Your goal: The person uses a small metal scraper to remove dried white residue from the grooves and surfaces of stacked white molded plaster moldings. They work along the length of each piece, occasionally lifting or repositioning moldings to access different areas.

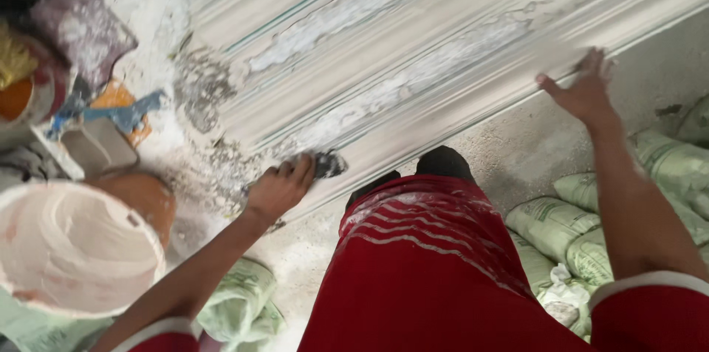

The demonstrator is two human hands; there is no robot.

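Plaster moulding [413, 64], long and ribbed, lies diagonally across the floor in the head view, running from the lower left toward the upper right, streaked with patchy white plaster. I see the left hand [279, 188] closed around a small dark tool [329, 165], possibly a scraper or wet rag, I cannot tell which, pressed against the moulding's near edge. The right hand [586, 90] is open, fingers spread, palm resting flat on the same edge further along. The person stands over the work in red clothing [428, 271] dusted white. A white bucket [70, 248] crusted with plaster sits at the left, just beside an orange vessel [144, 200]; green sacks [569, 234] are stacked at the right and another lies at lower left. I judge the step in hand to be smoothing or scraping the surface, with the open hand steadying. The next move seems to call for even pressure along the edge, keeping the tool flat to the profile.
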